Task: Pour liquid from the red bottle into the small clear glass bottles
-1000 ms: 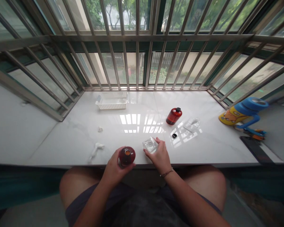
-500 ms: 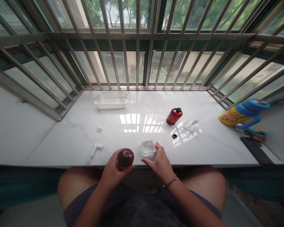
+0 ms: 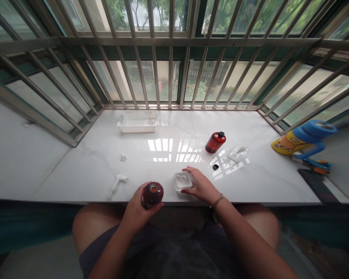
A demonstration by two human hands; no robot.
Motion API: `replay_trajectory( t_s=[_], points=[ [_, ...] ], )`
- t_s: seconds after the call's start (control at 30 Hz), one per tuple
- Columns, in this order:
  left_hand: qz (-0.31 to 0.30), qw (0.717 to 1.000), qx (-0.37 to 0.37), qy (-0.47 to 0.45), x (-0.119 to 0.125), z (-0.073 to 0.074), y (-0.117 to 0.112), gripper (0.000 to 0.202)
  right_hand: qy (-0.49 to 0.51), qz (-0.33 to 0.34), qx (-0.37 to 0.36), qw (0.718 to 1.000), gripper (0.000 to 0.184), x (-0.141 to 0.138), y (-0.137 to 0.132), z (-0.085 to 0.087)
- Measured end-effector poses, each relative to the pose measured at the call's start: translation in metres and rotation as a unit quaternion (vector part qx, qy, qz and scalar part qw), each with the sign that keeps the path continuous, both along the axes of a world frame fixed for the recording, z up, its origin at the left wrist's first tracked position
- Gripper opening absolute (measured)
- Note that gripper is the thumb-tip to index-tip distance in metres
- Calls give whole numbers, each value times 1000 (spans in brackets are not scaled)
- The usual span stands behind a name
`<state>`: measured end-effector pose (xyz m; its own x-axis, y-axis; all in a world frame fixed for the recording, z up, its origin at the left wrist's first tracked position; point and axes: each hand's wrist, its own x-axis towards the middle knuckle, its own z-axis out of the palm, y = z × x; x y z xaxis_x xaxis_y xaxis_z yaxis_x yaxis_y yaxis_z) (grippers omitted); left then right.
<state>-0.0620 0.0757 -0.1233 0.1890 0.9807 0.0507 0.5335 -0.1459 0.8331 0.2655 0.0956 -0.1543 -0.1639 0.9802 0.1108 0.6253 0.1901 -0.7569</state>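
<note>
My left hand (image 3: pixel 139 209) is wrapped round a dark red-brown bottle (image 3: pixel 153 194) at the counter's front edge. The bottle's mouth faces up, uncapped, with an orange tint inside. To its right, a small clear square container (image 3: pixel 182 180) stands on the counter. My right hand (image 3: pixel 198 184) grips it from the right, fingers at the far corner and thumb along the near side. Left of the bottle lies a white pump head (image 3: pixel 121 179) with a clear tube. A black cap (image 3: pixel 215 167) rests beyond my right hand, near a second red bottle (image 3: pixel 215 142) with a black top.
A white perforated basket (image 3: pixel 138 123) stands at the back left. A crumpled clear plastic piece (image 3: pixel 237 153) and a small white scrap (image 3: pixel 123 157) lie on the white counter (image 3: pixel 90 166). A blue-and-yellow flask (image 3: pixel 304 136) and a dark phone (image 3: pixel 315 185) are at the right. Window bars line the back.
My right hand has moved forward and closed in round the clear container; its thumb now lies against the near side. My left hand and its bottle have hardly moved.
</note>
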Motion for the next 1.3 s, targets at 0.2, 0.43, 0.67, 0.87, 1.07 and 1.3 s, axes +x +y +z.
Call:
replay_trajectory(
  t_s=[0.2, 0.43, 0.67, 0.87, 1.07, 1.3],
  points=[
    [16, 1000, 0, -6, -7, -1, -1, 72, -12, -41, -10, 999, 75, 4, -20, -2],
    [23, 1000, -3, -4, -10, 0, -1, 71, -22, -70, -33, 997, 69, 27, -59, 2],
    [58, 998, 6, -9, -5, 8, -4, 87, 37, -121, -77, 989, 73, 43, -85, 10],
    [-25, 996, 79, 18, 10, 36, -7, 82, 125, -137, -56, 981, 72, 36, -83, 27],
    [-133, 977, 158, 61, 33, 72, -6, 81, 84, -112, 10, 990, 68, 18, -74, 49],
    [-187, 960, 172, 121, 39, 87, 11, 76, 41, -63, 53, 996, 68, 5, -66, 60]
  ],
)
